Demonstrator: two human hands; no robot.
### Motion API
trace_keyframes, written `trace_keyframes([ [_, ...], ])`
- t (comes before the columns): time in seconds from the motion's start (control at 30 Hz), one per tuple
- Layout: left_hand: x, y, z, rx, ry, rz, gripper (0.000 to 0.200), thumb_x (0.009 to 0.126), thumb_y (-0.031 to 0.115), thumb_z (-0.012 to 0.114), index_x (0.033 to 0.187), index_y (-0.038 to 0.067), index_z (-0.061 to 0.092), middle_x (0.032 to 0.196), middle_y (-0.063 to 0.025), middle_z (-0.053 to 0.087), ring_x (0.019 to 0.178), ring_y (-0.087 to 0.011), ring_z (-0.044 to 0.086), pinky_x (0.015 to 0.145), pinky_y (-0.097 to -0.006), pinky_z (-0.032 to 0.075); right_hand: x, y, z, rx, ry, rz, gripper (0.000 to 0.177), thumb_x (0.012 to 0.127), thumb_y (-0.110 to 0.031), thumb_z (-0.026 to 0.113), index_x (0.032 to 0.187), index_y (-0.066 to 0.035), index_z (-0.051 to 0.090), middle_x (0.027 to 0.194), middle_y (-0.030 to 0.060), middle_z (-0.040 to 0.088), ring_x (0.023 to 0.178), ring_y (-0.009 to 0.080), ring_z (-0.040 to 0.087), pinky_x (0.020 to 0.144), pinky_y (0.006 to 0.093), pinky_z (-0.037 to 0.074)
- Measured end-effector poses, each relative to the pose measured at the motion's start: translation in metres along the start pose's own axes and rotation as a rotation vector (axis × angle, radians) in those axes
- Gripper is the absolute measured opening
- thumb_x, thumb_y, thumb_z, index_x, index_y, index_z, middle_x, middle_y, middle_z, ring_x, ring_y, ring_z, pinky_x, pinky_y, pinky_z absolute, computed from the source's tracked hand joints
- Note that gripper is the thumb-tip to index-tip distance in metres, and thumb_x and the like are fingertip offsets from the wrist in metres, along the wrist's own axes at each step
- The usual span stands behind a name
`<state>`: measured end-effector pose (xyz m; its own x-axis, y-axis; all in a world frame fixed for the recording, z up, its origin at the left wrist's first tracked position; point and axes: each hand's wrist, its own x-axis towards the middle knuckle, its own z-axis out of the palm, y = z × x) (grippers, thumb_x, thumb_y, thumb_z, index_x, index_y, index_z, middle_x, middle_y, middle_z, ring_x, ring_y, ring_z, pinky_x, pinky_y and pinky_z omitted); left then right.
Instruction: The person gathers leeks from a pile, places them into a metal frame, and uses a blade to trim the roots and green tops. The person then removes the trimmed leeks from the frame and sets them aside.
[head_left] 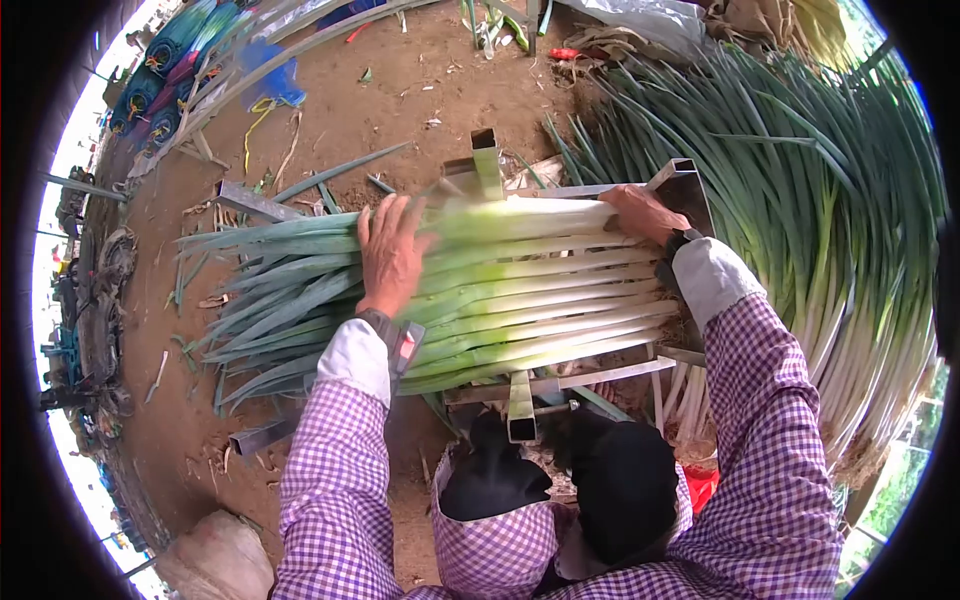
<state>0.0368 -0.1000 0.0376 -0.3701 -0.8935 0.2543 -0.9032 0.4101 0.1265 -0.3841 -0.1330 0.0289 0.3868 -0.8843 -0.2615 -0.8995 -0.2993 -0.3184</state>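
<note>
A flat layer of long green onions (500,290) lies across a low metal frame (560,378), white stalks to the right, green leaves to the left. My left hand (390,250) rests palm down on the middle of the layer, fingers spread. My right hand (645,212) presses on the white stalk ends at the far right corner, beside a square metal tube (685,185). Both arms wear purple checked sleeves. Neither hand is closed around a stalk.
A big heap of green onions (830,220) fills the right side. Bare brown earth (400,100) with scraps lies behind the frame. Blue bundles (160,70) sit far left. A pale sack (215,560) is at the lower left. My knees and black boots (560,480) are below the frame.
</note>
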Motion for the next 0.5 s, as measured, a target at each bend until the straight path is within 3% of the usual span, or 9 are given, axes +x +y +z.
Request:
trace_keyframes([
  [0.2,0.002,-0.005,-0.011,-0.045,-0.050,-0.016,0.058,0.095,0.033,0.068,0.147,0.012,0.054,0.145,-0.0122,0.052,0.143,-0.0316,0.040,0.121,-0.0534,0.021,-0.013,-0.005,-0.014,0.188,0.094,-0.080,0.033,0.079,-0.012,0.078,0.110,-0.004,0.073,0.097,0.0204,0.075,0.097,0.0401,0.072,0.087,0.0478,0.057],
  [0.37,0.013,-0.003,-0.035,-0.159,-0.061,0.017,0.058,0.083,0.025,0.080,0.135,0.008,0.060,0.132,-0.0129,0.058,0.132,-0.0326,0.049,0.116,-0.0522,0.026,-0.020,-0.006,-0.007,0.141,0.455,-0.202,0.030,0.079,-0.014,0.078,0.108,-0.005,0.073,0.100,0.0174,0.073,0.096,0.0393,0.070,0.085,0.0453,0.056],
  [0.5,0.019,0.002,-0.053,-0.126,0.031,0.083,0.053,0.072,0.018,0.085,0.119,0.008,0.063,0.116,-0.0109,0.060,0.116,-0.0330,0.055,0.109,-0.0495,0.033,-0.032,-0.019,-0.015,0.173,0.505,-0.143,0.030,0.079,-0.016,0.079,0.106,-0.005,0.073,0.101,0.0163,0.073,0.097,0.0382,0.069,0.085,0.0443,0.055],
])
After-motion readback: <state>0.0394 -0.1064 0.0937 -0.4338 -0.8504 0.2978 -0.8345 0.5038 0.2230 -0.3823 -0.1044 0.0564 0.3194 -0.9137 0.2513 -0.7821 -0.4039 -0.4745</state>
